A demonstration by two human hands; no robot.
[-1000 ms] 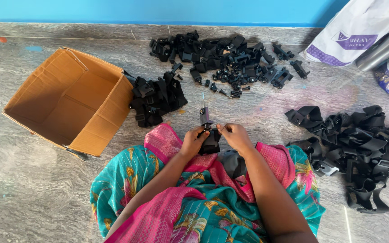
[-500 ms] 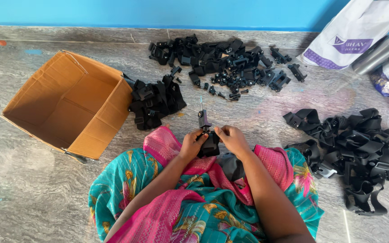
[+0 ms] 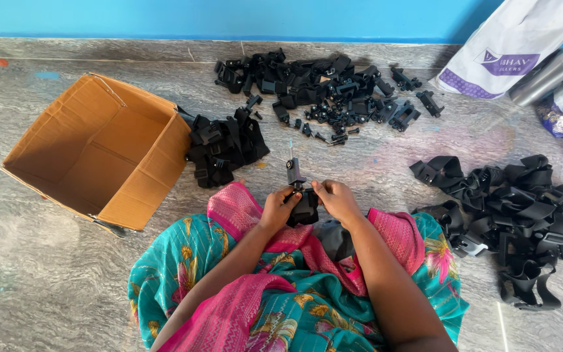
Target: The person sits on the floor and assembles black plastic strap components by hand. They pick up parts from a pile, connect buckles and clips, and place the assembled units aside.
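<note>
Both hands around black strap clip

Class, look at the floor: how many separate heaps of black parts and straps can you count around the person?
3: a heap of small black plastic parts near the blue wall, a black heap beside the open brown cardboard box, and a black strap heap at right. More may lie out of view.
</note>
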